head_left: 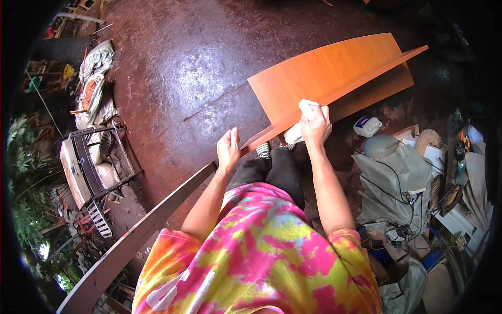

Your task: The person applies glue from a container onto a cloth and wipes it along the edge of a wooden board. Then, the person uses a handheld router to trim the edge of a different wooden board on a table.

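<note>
An orange-brown wooden furniture piece (324, 68) stretches from in front of me toward the far right. A narrow board (366, 77) stands out lengthwise along its wide panel. My left hand (228, 149) is closed around the near end of that narrow board. My right hand (316, 124) is closed on a white cloth (308, 107) and rests over the board's edge, further along. More white material (294, 134) shows below the board beside that hand; whether it is the same cloth I cannot tell.
A long grey-brown plank (141, 235) slants past my left arm. Left stands a metal-framed object (99, 162) near pale sacks (97, 83). At right are a white jug (367, 126), a grey covered heap (392, 178) with cables, and a ribbed hose (429, 138). Dark reddish floor (188, 68) lies ahead.
</note>
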Demonstrator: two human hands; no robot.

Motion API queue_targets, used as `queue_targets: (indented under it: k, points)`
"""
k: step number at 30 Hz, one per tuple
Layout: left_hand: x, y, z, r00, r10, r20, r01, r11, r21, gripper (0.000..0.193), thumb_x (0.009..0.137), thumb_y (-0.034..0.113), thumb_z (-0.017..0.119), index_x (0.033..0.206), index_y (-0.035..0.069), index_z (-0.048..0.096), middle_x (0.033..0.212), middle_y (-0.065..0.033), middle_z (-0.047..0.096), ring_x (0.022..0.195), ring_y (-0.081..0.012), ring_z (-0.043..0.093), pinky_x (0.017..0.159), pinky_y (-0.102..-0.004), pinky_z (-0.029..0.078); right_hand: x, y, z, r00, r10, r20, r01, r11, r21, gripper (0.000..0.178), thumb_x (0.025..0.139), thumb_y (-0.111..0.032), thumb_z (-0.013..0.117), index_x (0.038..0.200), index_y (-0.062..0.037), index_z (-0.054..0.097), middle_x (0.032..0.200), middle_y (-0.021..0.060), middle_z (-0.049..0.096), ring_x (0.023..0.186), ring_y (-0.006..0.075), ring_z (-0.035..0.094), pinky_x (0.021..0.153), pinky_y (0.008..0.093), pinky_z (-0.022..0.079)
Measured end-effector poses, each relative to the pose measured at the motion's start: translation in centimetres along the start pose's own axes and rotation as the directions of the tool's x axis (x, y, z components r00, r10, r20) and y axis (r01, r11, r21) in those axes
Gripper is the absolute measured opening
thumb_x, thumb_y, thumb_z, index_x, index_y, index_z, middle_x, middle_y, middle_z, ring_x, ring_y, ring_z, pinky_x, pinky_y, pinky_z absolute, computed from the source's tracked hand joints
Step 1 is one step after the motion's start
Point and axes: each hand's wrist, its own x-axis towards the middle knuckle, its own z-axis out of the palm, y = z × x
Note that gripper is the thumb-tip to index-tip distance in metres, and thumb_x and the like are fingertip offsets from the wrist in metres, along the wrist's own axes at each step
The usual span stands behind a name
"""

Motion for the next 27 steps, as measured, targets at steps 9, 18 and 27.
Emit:
queue_targets:
  k: [9,18,27]
  points:
    - [0.8,5.2,2.2,0.913,0.154,0.377,-0.152,0.988,-0.037,0.031,0.095,0.031,0.077,0.09,0.001,0.073,0.082,-0.0106,0.073,0.078,-0.0172,0.069,0.073,-0.0361,0.054,0.0,-0.6,0.1,0.999,0.029,0.022,-0.029,1.0,-0.012,0.022,0.085,-0.015,0.075,0.107,-0.0165,0.072,0.102,0.0073,0.065,0.089,0.0377,0.07,0.074,0.0503,0.055]
    - [2.7,0.4,1.8,0.989,0.011,0.148,-0.004,0.999,-0.048,0.036,0.103,0.035,0.06,0.095,0.001,0.07,0.087,-0.0177,0.072,0.085,-0.0284,0.071,0.079,-0.0421,0.053,-0.2,-0.6,0.2,0.999,0.034,0.003,-0.034,0.999,-0.008,0.024,0.083,-0.017,0.077,0.107,-0.0175,0.072,0.103,0.008,0.065,0.088,0.0392,0.07,0.073,0.052,0.055]
    - [-2.6,0.4,3.4,0.974,0.185,-0.128,-0.188,0.982,-0.013,0.023,0.106,0.027,0.06,0.101,0.005,0.066,0.092,-0.0175,0.069,0.079,-0.0344,0.069,0.074,-0.0454,0.053,-10.2,-6.3,2.2,0.948,-0.292,0.127,0.245,0.924,0.294,0.022,0.083,-0.019,0.078,0.104,-0.0215,0.074,0.101,0.0028,0.069,0.081,0.0293,0.071,0.068,0.0454,0.057]
